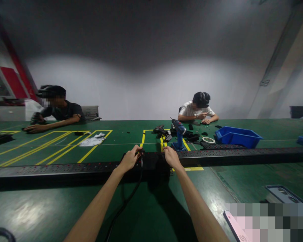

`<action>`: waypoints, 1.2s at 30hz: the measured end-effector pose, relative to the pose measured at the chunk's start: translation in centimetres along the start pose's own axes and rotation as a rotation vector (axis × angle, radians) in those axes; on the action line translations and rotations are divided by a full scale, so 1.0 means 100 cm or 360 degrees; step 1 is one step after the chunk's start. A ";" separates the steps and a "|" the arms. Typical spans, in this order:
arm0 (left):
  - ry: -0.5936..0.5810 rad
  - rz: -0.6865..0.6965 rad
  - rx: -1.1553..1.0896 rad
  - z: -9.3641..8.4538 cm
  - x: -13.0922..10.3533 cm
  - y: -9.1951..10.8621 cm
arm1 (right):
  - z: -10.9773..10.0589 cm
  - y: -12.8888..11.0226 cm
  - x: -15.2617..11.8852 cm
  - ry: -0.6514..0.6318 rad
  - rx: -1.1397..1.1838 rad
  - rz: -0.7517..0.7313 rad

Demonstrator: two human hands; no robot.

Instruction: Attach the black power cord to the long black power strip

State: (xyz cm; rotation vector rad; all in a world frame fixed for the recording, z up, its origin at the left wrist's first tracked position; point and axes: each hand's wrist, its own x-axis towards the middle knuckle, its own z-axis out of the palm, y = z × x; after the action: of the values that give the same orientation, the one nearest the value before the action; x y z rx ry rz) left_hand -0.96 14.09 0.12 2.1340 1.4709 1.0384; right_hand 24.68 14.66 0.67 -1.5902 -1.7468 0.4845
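A black cable [128,200] rises from the near table edge to my left hand [128,159]. That hand is closed in a pinch around the cable's split end, where thin wires show at the fingertips. Between my hands, a black box-shaped piece [155,168] sits across a long black bar [217,155] dotted with small red marks. Curled fingers of my right hand [172,157] grip the box's far right corner; its fingertips are partly hidden.
Beyond the bar are a blue power drill [178,127], a white tape roll [208,140], a blue bin [238,136] and white paper [93,139]. A pink phone-like object [236,226] lies at right front. Two people sit across the green table [53,205].
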 end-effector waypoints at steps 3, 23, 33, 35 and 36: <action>-0.0100 0.0095 -0.0188 0.000 0.003 -0.007 | 0.002 0.003 0.000 0.0020 -0.0024 -0.0009; -0.0273 0.0105 0.0001 -0.006 0.005 -0.005 | 0.025 -0.025 -0.021 0.0038 -0.0110 -0.0433; -0.0196 0.0035 0.0029 -0.010 0.051 -0.004 | 0.043 -0.059 -0.052 -0.0094 -0.0309 -0.0770; -0.0244 -0.0019 0.0075 -0.001 0.066 0.000 | 0.042 -0.059 -0.053 -0.0093 -0.0298 -0.0768; -0.0282 -0.0090 0.0096 0.004 0.073 0.002 | 0.042 -0.060 -0.053 -0.0084 -0.0291 -0.0770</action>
State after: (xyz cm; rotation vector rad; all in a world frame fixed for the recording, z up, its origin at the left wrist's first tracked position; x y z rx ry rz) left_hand 0.91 20.73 2.69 2.1505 1.4853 0.7725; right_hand 17.45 9.34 0.64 -1.2135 -2.1782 0.1341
